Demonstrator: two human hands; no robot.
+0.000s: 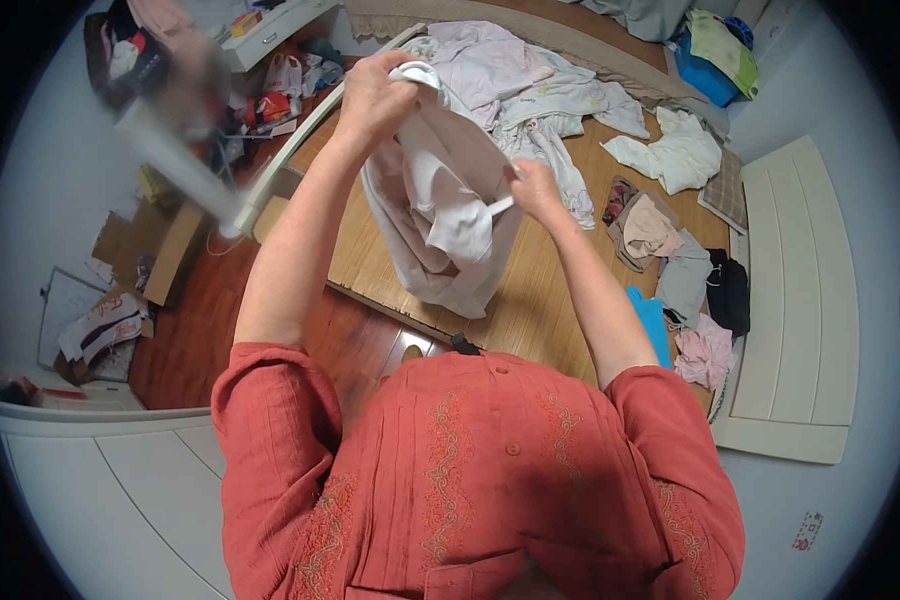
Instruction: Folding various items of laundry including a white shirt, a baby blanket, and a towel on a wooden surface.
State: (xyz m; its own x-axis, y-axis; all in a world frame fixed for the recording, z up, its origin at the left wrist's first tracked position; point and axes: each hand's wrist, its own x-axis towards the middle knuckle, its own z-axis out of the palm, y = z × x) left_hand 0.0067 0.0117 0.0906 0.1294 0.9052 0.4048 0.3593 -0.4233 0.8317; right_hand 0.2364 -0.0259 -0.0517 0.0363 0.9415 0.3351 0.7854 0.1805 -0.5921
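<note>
- The left hand [378,98] is clamped on a bunched upper edge of the pale garment [410,225], raised higher and farther out than the other hand.
- The right hand [536,190] is closed on the garment's other side, pinching its edge beside a narrow white strip; whether that is a hem or a strap, I cannot tell.
- The pale garment hangs in loose folds between the two hands, above the near edge of the bed [560,290]. Whether its lowest fold touches the bed is unclear.
- The cloth looks soft, limp and fairly light, probably not slippery or fragile. It likely sags wherever it is unsupported, so two well-spaced grips on the thicker edge should spread it better than a pinch in mid-panel.
- Past the hands, a pile of pale clothes [510,75] lies rumpled toward the bed's far edge, and a white garment [675,152] lies near the far right corner.
- Along the bed's right edge are a beige cloth [650,228], a grey garment [684,280], a black garment [727,292], a pink garment [703,350] and, nearer the person, a bright blue cloth [650,322].
- Beyond the bed's left edge, an open cardboard box [176,255] stands on the reddish floor [195,340].
</note>
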